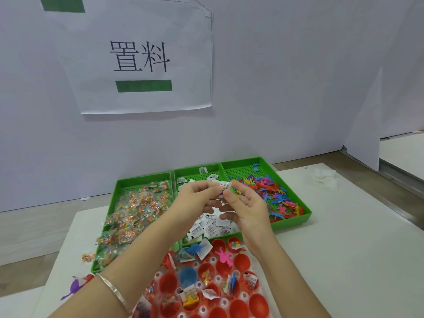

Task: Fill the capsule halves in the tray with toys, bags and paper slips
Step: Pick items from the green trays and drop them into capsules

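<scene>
Now your left hand [197, 196] and right hand [249, 204] pinch one paper slip [224, 185]. They cover part of the middle green bin [188, 169].

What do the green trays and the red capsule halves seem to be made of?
The green trays look like rigid moulded plastic, fairly matte: uniform colour, perforated grid floors. The red capsule halves seem thin, glossy plastic: smooth curved insides with soft highlights.
</scene>
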